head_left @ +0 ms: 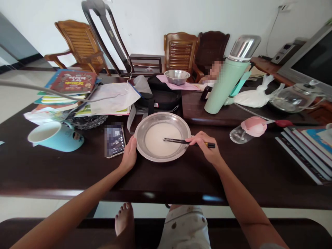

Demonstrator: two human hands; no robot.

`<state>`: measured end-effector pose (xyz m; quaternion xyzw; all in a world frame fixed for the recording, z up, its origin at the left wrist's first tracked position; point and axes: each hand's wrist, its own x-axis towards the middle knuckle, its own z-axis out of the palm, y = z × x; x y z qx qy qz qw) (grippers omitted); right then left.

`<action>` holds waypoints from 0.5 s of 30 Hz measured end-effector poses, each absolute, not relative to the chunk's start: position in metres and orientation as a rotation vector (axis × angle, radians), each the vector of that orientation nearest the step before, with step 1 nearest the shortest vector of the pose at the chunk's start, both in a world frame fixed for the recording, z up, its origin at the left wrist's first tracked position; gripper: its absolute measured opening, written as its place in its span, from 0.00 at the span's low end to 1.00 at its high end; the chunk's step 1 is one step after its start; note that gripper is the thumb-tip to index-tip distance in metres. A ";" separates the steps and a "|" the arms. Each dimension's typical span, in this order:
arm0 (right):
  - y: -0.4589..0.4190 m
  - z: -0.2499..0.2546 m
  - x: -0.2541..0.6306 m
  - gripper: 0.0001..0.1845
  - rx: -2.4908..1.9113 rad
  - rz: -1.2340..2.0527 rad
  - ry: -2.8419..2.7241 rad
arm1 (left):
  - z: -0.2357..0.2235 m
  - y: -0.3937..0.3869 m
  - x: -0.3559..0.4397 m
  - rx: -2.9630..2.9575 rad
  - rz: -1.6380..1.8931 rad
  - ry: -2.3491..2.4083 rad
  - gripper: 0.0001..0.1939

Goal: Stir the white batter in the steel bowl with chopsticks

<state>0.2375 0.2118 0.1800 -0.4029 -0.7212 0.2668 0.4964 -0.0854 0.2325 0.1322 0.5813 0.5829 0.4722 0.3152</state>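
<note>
A wide metal bowl (143,126) stands on the dark table in front of me. In it lies a pale, creamy liquid (157,143). My left hand (129,155) grips the bowl's left side, its thumb up by the rim. Between the fingers of my right hand (206,147) is a pair of dark chopsticks (177,141). Their tips reach over the bowl to the middle of the liquid; whether they dip below its surface I cannot tell. Just left of my left hand lies a phone (114,141) with its screen lit.
On the left are a light-blue mug (55,136), a glass dish (89,121) and stacked books (71,82). Behind the bowl sit a black bag (163,98) and a smaller metal bowl (177,76). Rightward stand a green thermos (224,83), a pink-topped cup (252,128), a glass teapot (294,98) and books (306,148).
</note>
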 end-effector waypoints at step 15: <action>0.210 0.181 0.231 0.22 -0.896 0.772 -1.805 | 0.133 0.233 -0.086 1.517 1.262 1.512 0.40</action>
